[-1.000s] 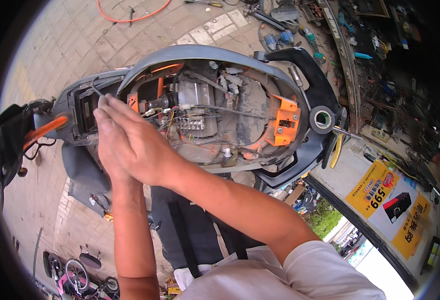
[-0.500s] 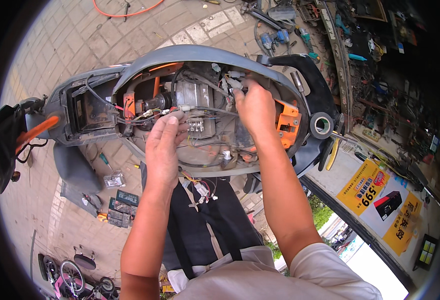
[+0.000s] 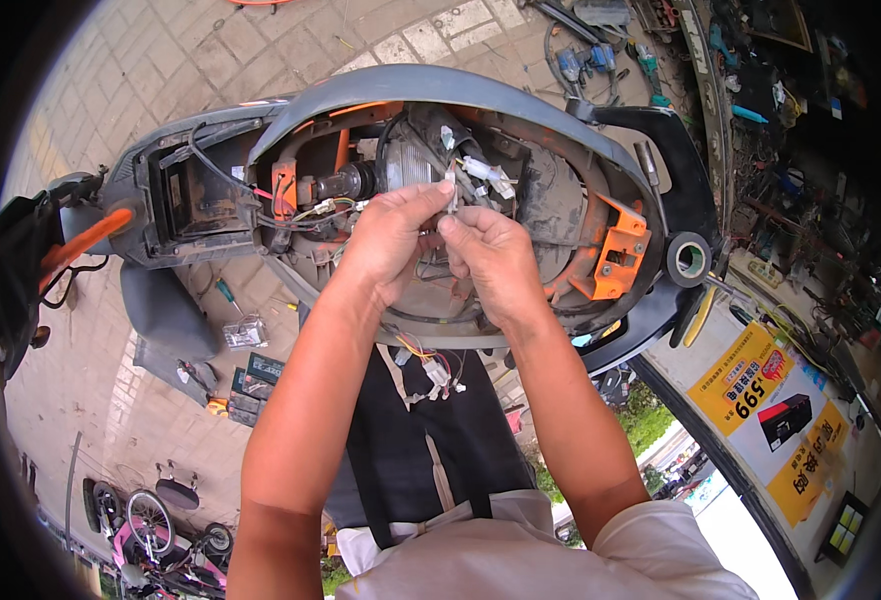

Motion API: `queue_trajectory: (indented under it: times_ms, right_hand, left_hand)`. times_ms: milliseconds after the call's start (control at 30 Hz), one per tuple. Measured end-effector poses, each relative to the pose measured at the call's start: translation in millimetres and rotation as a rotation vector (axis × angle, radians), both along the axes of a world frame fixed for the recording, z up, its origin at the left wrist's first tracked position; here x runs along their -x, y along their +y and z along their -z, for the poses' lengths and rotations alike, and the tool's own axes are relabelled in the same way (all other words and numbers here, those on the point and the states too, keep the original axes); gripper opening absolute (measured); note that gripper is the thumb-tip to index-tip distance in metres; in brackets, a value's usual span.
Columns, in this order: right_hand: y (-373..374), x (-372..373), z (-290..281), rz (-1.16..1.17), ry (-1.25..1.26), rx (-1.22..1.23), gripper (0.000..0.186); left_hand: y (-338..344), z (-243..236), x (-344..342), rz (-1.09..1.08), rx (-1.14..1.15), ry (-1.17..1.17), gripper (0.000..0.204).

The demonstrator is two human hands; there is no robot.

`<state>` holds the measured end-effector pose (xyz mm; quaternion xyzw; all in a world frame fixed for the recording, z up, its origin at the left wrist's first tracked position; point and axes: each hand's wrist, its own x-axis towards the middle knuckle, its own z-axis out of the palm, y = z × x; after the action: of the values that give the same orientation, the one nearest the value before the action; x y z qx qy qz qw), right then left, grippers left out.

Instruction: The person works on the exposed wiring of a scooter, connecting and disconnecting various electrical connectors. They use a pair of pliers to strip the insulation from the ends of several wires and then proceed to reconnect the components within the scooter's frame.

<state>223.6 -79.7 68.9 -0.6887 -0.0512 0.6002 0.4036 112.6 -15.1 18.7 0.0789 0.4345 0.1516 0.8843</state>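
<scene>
Both hands pinch white connector (image 3: 451, 190) | left hand (image 3: 392, 240), right hand (image 3: 490, 262) | risk: tugging strains thin wires (image 3: 305, 213) (judgement)

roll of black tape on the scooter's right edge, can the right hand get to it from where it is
Probably yes. The roll of black tape sits in the open on the scooter's rim, nothing covering it. But the right hand is pinching a small white connector together with the left hand, so it would have to let go first.
</scene>
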Motion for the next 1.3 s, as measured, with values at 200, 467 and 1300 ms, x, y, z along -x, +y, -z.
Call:
queue_trajectory:
  times_ms: [200, 467, 1300]
  right_hand:
    - [-15, -5, 3, 0.065, 0.011, -0.059, 0.016]
    - [-12, -6, -7, 0.151, 0.120, -0.002, 0.019]
    - [-13, -4, 7, -0.165, -0.303, -0.026, 0.023]
  left_hand:
    - [-1, -9, -12, -0.009, 0.020, 0.019, 0.021]
    - [-10, -9, -15, -0.021, -0.099, 0.070, 0.020]
    - [-6, 2, -19, -0.055, 0.083, 0.000, 0.027]
